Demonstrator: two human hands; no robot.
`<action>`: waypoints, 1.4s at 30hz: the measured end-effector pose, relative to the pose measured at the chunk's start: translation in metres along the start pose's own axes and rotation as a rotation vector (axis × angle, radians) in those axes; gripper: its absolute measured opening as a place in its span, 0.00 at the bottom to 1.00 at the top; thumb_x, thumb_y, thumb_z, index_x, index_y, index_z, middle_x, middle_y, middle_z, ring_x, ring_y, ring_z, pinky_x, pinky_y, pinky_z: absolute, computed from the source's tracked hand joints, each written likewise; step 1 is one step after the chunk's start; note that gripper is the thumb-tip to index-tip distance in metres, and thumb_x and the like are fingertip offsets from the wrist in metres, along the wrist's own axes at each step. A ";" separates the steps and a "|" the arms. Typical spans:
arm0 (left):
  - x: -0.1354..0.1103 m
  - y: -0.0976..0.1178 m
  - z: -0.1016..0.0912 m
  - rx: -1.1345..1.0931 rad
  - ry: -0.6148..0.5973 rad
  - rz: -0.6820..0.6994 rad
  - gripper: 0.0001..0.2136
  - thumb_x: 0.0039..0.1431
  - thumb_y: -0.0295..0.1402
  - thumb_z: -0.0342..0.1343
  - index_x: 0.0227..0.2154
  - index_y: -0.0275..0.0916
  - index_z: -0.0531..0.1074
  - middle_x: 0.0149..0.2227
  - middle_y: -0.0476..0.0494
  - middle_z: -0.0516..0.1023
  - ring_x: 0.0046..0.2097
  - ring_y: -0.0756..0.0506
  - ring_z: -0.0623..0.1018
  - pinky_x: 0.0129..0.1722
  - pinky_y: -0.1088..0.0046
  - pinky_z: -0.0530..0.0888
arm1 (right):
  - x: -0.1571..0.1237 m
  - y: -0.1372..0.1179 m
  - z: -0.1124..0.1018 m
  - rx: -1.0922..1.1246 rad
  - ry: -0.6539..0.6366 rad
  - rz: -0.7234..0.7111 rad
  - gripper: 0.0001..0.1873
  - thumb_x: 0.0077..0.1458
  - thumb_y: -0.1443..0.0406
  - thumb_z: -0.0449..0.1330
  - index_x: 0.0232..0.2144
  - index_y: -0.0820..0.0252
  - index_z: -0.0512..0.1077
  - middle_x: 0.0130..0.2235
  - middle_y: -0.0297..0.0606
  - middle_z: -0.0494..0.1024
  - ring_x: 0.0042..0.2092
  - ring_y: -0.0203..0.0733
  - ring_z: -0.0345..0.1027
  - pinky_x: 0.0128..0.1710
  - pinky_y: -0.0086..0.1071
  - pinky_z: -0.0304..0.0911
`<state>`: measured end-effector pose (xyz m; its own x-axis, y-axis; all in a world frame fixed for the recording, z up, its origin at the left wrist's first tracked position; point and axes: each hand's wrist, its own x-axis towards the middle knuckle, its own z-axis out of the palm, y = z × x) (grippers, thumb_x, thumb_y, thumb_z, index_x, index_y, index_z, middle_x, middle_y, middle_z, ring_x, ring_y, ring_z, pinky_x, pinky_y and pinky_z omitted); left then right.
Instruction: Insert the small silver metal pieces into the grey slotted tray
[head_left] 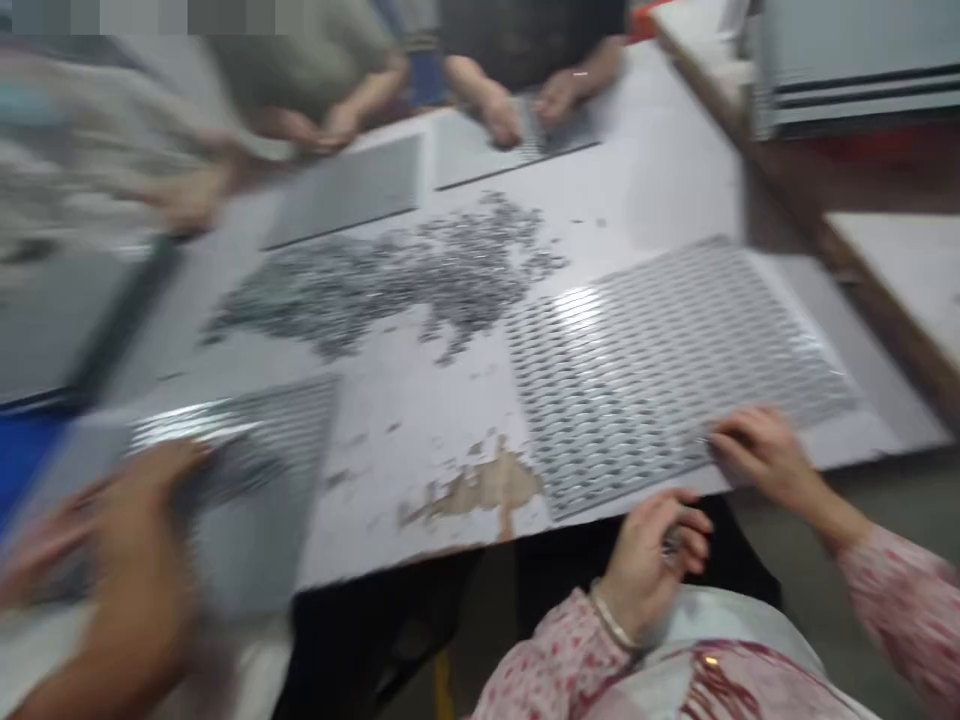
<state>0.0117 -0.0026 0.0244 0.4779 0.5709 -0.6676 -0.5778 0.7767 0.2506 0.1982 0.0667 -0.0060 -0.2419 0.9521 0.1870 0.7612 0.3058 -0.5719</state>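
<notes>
My left hand (651, 562), in a pink floral sleeve, hovers just below the table edge, curled around a few small grey metal pieces. My right hand (757, 455) rests its fingertips on the near right part of a grey tray (675, 350) filled with rows of small metal pieces, and seems to pinch one piece. A loose heap of the same grey pieces (397, 280) lies on the white table (420, 440) further back. The picture is blurred by motion.
A co-worker's blurred hand (127, 560) works at another tray (255, 450) at the near left. More hands (502, 110) and flat trays (352, 190) are at the far side. The table's paint is chipped near the front edge (487, 490). A wooden bench (900, 260) stands at the right.
</notes>
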 end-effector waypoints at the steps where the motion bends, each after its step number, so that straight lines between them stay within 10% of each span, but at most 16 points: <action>1: 0.004 0.002 -0.002 0.010 0.023 0.012 0.13 0.50 0.37 0.60 0.36 0.34 0.70 0.26 0.46 0.74 0.21 0.55 0.69 0.17 0.82 0.62 | -0.009 0.003 -0.011 -0.024 0.006 0.034 0.12 0.60 0.60 0.55 0.29 0.60 0.70 0.31 0.38 0.73 0.35 0.41 0.64 0.41 0.39 0.59; 20: 0.000 0.018 0.007 0.002 0.116 -0.036 0.14 0.57 0.33 0.55 0.45 0.34 0.72 0.41 0.36 0.77 0.42 0.44 0.77 0.41 0.70 0.75 | -0.001 -0.021 -0.001 -0.063 0.014 0.177 0.08 0.56 0.62 0.60 0.28 0.60 0.69 0.32 0.37 0.69 0.40 0.44 0.58 0.42 0.38 0.50; 31: 0.007 0.016 0.008 -0.078 0.065 0.088 0.13 0.59 0.31 0.51 0.45 0.36 0.73 0.52 0.39 0.72 0.54 0.42 0.69 0.51 0.63 0.71 | 0.001 -0.042 -0.023 0.277 -0.363 -0.228 0.08 0.59 0.61 0.56 0.32 0.58 0.72 0.38 0.40 0.70 0.43 0.44 0.58 0.47 0.41 0.54; 37: 0.001 0.016 0.004 0.034 0.087 0.041 0.10 0.57 0.32 0.54 0.42 0.37 0.70 0.39 0.40 0.77 0.36 0.48 0.76 0.34 0.73 0.74 | 0.002 -0.028 -0.025 0.827 -0.223 0.057 0.09 0.64 0.61 0.50 0.39 0.62 0.64 0.38 0.41 0.72 0.40 0.39 0.66 0.41 0.34 0.63; 42: -0.002 0.017 0.004 0.072 0.063 0.027 0.06 0.55 0.33 0.56 0.33 0.37 0.68 0.31 0.46 0.74 0.28 0.53 0.72 0.27 0.79 0.69 | 0.012 -0.007 -0.029 0.559 -0.148 0.121 0.07 0.62 0.64 0.51 0.38 0.61 0.65 0.34 0.38 0.70 0.36 0.39 0.65 0.36 0.33 0.61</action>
<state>0.0039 0.0103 0.0327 0.4191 0.5761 -0.7017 -0.5396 0.7797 0.3178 0.2071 0.0757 0.0232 -0.2854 0.9584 0.0040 0.3655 0.1127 -0.9240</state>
